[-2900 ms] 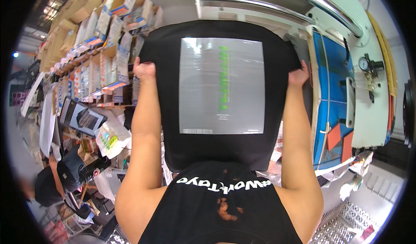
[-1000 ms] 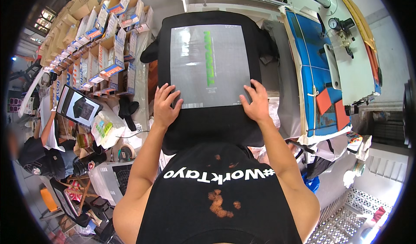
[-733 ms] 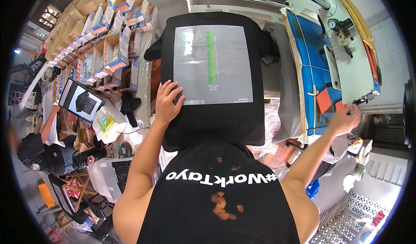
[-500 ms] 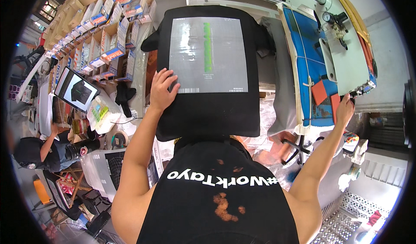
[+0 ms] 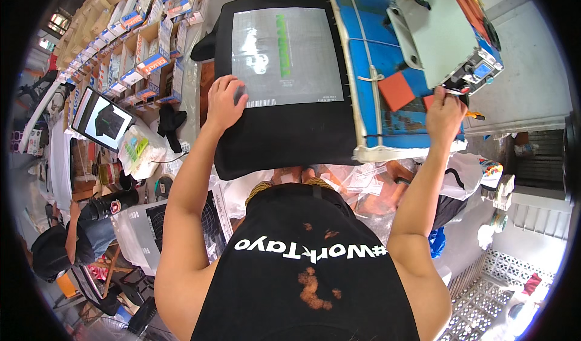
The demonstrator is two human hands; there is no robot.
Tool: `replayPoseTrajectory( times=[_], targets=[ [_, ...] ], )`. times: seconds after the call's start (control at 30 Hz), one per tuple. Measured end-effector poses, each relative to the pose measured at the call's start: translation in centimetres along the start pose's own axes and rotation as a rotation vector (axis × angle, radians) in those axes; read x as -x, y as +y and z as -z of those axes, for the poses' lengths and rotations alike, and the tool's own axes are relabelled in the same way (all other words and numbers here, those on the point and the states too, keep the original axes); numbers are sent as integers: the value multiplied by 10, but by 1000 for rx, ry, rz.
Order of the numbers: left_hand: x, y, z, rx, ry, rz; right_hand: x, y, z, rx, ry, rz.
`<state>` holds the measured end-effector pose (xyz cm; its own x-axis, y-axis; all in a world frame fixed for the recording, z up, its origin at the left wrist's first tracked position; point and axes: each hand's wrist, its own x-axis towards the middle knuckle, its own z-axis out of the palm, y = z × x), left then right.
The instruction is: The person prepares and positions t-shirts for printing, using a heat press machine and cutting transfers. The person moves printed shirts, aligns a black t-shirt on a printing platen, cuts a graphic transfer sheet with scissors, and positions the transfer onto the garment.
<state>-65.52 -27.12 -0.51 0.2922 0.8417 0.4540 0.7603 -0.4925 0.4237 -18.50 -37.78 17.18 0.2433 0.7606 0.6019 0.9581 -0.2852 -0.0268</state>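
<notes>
A black T-shirt (image 5: 284, 135) lies flat over the platen in front of me. On it is a clear greyish transfer film (image 5: 315, 50) with a green vertical print. My left hand (image 5: 225, 104) rests open at the film's lower left edge, fingers pressing lightly on it. My right hand (image 5: 445, 120) is closed round the front handle of the heat press head (image 5: 430, 32), below its small control box (image 5: 481, 70). The blue, cord-tied top of the press head (image 5: 360, 26) now overlaps the shirt's right side. The grip itself is mostly hidden by my fingers.
Several open cardboard boxes (image 5: 148, 50) stand on the left. A tablet (image 5: 103, 122) showing a shirt picture leans below them, beside a plastic bag (image 5: 142, 150). An orange-red pad (image 5: 396, 91) lies on the press head. A person in dark clothing (image 5: 54, 250) is at lower left.
The press head has swung left over the shirt's right edge, with my right hand moving left along with it. My left hand stays at the film's edge.
</notes>
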Motion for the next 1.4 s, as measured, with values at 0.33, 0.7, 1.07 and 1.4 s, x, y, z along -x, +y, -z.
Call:
replayPoseTrajectory(
  times=[0.33, 0.7, 1.07, 1.4],
  targets=[
    [-12, -55, -9, 529, 344, 626, 20, -134, 40, -373, 248, 140],
    [186, -90, 39, 494, 311, 858, 31, -243, 33, -526, 332, 344],
    [290, -1, 52, 921, -283, 1220, 39, -244, 47, -603, 139, 233],
    [211, 203, -153, 654, -1188, 335, 30, 59, -28, -665, 93, 34]
  ],
)
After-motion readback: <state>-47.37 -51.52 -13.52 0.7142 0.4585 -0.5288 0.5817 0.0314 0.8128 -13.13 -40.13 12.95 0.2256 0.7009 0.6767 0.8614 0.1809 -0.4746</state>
